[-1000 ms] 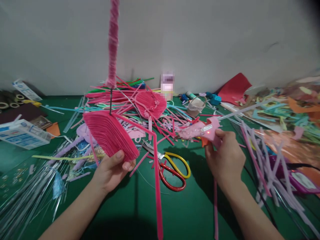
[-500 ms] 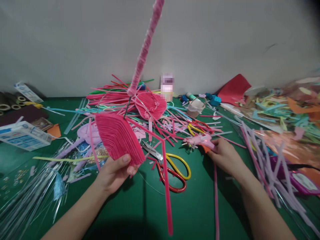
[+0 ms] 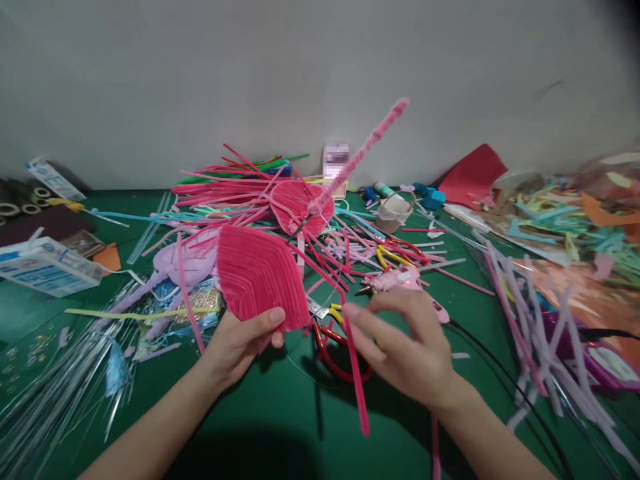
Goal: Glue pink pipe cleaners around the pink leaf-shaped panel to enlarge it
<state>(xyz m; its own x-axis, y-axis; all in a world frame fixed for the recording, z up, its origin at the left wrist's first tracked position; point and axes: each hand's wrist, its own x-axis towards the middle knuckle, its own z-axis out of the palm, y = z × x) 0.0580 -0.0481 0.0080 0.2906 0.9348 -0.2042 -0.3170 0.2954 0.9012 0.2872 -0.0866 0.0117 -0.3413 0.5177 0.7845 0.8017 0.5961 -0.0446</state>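
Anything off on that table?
Mostly clutter: pink stems are heaped and strewn untidily over the green table. The pink glue gun lies close to loose strips, which seems careless if it's hot. I see no obvious damage.

Through the head camera I see the left hand [image 3: 243,343] gripping a fan-shaped pink panel [image 3: 260,277] by its lower edge. A fuzzy pink stem [image 3: 370,143] slants up to the right beyond it. The right hand [image 3: 413,350] has its fingertips at a bent pink strip [image 3: 357,373]; I cannot tell whether they touch. Scissors [image 3: 327,362] and a glue gun [image 3: 397,278] lie partly hidden near that hand on the green table [image 3: 250,417].
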